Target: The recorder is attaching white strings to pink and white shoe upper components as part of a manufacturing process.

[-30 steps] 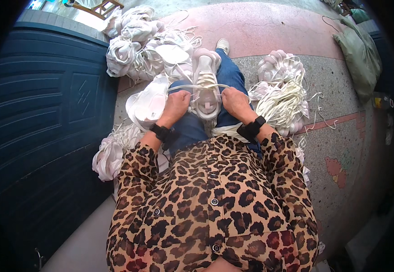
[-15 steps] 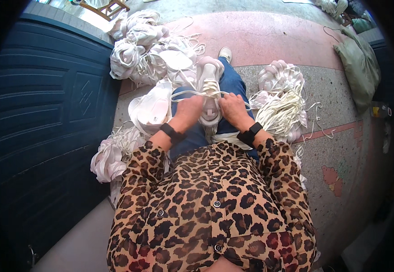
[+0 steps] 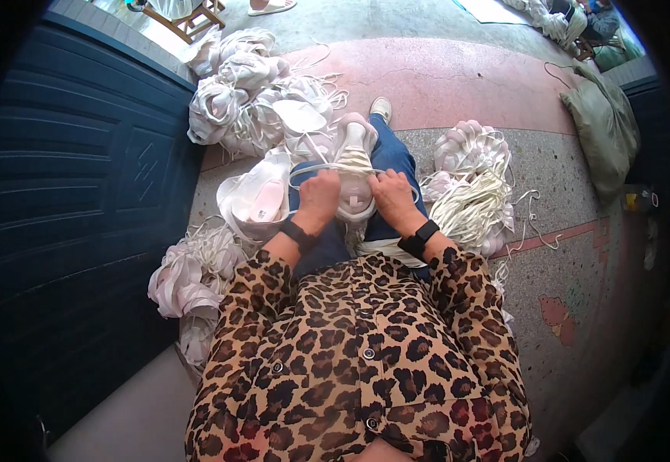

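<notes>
The pale pink-and-white shoe (image 3: 356, 191) sits just above the centre of the frame, between my two hands and against my blue jeans (image 3: 394, 159). A white lace (image 3: 356, 168) runs across it, looping out to the left. My left hand (image 3: 319, 196) is curled closed on the lace at the shoe's left side; my right hand (image 3: 394, 196) closes on it at the right, fingers bent inward — exactly how my fingertips pinch it is too small to tell. A black band (image 3: 298, 234) circles my left wrist.

Just left of my left hand lies an open white shoe piece (image 3: 235, 185) with a pink insole (image 3: 267, 202) in it. A heap of white uppers (image 3: 227, 100) fills the upper left, and a smaller heap (image 3: 189, 269) lies lower left, beside the dark blue panel (image 3: 81, 169). Right of my right hand is a bundle of cream laces (image 3: 470, 204), with a scalloped pink-white stack (image 3: 470, 146) just above it — and a grey-green sack (image 3: 601, 127) slumps in the upper right
</notes>
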A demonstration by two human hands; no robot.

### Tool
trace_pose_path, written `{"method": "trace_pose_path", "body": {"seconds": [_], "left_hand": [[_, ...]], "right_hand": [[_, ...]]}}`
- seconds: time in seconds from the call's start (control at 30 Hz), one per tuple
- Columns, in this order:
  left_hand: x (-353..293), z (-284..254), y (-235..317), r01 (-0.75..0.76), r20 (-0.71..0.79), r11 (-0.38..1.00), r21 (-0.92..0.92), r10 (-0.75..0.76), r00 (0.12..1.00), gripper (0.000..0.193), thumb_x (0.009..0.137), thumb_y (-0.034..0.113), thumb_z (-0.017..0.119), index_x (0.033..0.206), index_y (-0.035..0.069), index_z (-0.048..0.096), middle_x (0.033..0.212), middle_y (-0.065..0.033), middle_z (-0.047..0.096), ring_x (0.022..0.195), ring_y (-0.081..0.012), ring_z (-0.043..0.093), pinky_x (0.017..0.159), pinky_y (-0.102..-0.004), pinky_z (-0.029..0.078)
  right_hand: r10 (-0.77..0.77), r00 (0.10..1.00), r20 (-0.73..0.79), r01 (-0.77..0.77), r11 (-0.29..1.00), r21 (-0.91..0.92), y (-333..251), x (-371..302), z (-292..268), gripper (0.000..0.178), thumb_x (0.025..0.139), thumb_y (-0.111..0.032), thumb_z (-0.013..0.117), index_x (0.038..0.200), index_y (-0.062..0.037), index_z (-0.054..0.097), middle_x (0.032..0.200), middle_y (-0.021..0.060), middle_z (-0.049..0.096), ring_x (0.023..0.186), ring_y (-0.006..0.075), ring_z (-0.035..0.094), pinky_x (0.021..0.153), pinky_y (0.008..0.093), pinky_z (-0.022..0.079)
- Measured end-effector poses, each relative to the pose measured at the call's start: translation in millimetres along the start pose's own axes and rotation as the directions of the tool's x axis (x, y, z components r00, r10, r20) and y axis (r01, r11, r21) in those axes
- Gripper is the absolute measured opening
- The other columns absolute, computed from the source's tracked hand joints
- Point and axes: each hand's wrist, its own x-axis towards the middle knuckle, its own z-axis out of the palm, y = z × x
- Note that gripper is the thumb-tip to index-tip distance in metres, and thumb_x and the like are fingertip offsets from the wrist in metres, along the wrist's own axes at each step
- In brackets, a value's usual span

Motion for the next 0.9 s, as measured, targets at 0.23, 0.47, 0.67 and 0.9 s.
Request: {"method": "trace_pose_path", "body": {"seconds": [0.23,0.47,0.67,0.9], "left_hand": [[-3.0,-2.4,6.1,-0.254,0.089,0.955,0.151,0.242,0.966,0.005,0.08,0.01,0.063,0.083,0.006,0.064,0.084,-0.0105,0.062,0.065,-0.0246,0.068,0.052,-0.0327,0.056],[9.5,-12.0,5.0,-0.345,-0.14,0.936,-0.064,0.334,0.932,0.007,0.079,0.007,0.063,0.084,0.003,0.066,0.09,-0.0109,0.061,0.071,-0.0234,0.063,0.058,-0.0313,0.055],[46.1,-37.6,13.7,0.131,0.03,0.552,-0.823,-0.188,0.982,0.014,0.088,0.011,0.066,0.093,-0.002,0.069,0.077,-0.0073,0.066,0.065,-0.018,0.061,0.062,-0.0301,0.05],[99.0,-13.8,-65.3,0.175,0.068,0.725,-0.666,-0.175,0.982,0.024,0.086,0.023,0.065,0.087,0.0,0.07,0.084,-0.0207,0.068,0.082,-0.0377,0.067,0.075,-0.0434,0.052]], "right_hand": [[-0.016,0.967,0.255,0.062,0.983,-0.173,-16.1,19.6,-16.7,0.009,0.079,-0.015,0.063,0.073,-0.0141,0.07,0.082,0.0038,0.064,0.094,0.0222,0.059,0.078,0.0409,0.042],[-0.069,0.983,-0.17,0.077,0.996,0.041,-3.9,5.8,-9.1,0.009,0.082,-0.019,0.064,0.079,-0.0119,0.069,0.08,0.0073,0.061,0.088,0.0256,0.06,0.074,0.0405,0.041],[0.371,0.91,-0.186,-0.163,0.73,0.664,-7.4,42.6,-47.1,0.021,0.093,-0.021,0.062,0.091,-0.0014,0.069,0.089,0.0196,0.068,0.085,0.039,0.065,0.073,0.0458,0.051],[0.524,0.851,-0.042,-0.353,0.629,0.693,40.0,63.4,-27.4,0.034,0.096,-0.025,0.06,0.12,-0.0022,0.062,0.093,0.0208,0.069,0.086,0.0388,0.067,0.074,0.0446,0.052]]}}
